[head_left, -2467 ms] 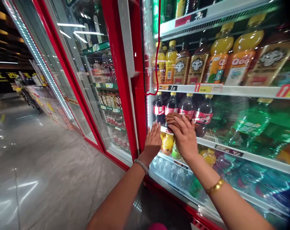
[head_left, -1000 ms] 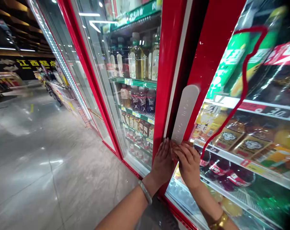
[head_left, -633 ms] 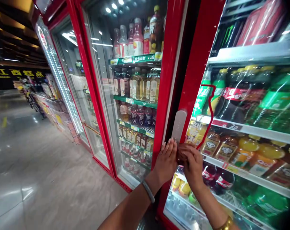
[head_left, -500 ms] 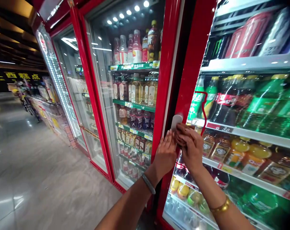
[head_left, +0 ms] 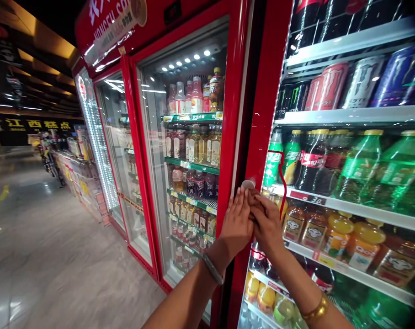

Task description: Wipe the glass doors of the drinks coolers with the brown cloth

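Observation:
A small white door handle (head_left: 247,184) shows only its rounded top end on the red door frame (head_left: 258,146) of the right-hand drinks fridge. My right hand (head_left: 268,226) is closed around a bunched brown cloth (head_left: 253,198) and presses it against the handle. Beside it, my left hand (head_left: 236,225) lies with fingers stretched out along the handle's left side, fingertips near its top and touching the cloth. Most of the handle is hidden beneath both hands and the cloth.
Behind the right glass stand shelves of cans (head_left: 329,87) and bottles (head_left: 360,160). A second red fridge (head_left: 235,91) with glass doors stands to the left, with a dark gap between the two. Grey floor (head_left: 73,269) and a stacked display (head_left: 79,178) lie farther left.
The view has tilted upward, showing more of the fridge tops. Both hands and the brown cloth have moved up the handle, covering more of its top end.

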A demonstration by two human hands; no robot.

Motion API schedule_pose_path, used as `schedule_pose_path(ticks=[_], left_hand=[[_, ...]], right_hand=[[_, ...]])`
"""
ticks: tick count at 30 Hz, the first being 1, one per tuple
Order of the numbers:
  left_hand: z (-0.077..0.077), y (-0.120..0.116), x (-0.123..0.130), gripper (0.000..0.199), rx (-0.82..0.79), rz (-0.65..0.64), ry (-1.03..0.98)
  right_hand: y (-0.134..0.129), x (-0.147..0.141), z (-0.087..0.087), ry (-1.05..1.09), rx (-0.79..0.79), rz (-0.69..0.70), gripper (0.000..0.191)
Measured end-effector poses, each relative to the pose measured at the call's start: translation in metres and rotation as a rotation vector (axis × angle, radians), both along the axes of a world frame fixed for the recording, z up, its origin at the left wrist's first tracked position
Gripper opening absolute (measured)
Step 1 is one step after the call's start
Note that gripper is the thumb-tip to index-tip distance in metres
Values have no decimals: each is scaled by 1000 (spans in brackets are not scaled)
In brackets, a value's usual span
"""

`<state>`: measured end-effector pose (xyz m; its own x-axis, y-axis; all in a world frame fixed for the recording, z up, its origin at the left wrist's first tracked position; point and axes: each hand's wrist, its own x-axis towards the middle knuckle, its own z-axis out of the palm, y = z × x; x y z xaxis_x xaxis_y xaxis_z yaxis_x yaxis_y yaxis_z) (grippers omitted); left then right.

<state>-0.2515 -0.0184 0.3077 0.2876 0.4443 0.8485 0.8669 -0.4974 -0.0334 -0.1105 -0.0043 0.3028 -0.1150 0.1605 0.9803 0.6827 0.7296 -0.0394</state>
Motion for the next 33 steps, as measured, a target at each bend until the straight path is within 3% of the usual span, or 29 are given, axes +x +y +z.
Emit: schedule_pose_path(ticks=[2,4,6,9,11,13,17,19,21,25,27,29,33], left_hand=[[32,8,0,93,-18,-19,-22],[45,13,0,93,-33,-29,-17],[35,14,-1,93,-28,-48,14],[5,15,-3,92,-4,-63,52],[1,16,-4,93,9,-61,46],[20,19,-2,92,25,-67,31],[83,32,12,87,24,-28,-31],[95,39,19,85,-15,5,-45],[84,41,22,83,-25,30,-36],[42,38,17,81,33,53,16],[42,37,13,82,44,30,37],[63,40,11,83,46,9,22],[125,52,13,85,84,-8,-57]], right_hand=[[8,-2,30,-26,44,-33,34],[10,-3,38,-56,83,-70,39],[7,-3,25,-72,92,-81,47],[4,2,-2,-118,73,-61,51],[7,7,1,-184,90,-46,47],[13,13,27,-234,142,-58,42],[31,24,112,-230,219,-144,36],[36,27,134,-183,254,-178,34],[36,30,130,-177,241,-187,35],[32,33,82,-212,182,-110,49],[33,33,76,-215,214,-129,50],[35,32,95,-245,251,-212,44],[35,28,173,-300,261,-323,36]])
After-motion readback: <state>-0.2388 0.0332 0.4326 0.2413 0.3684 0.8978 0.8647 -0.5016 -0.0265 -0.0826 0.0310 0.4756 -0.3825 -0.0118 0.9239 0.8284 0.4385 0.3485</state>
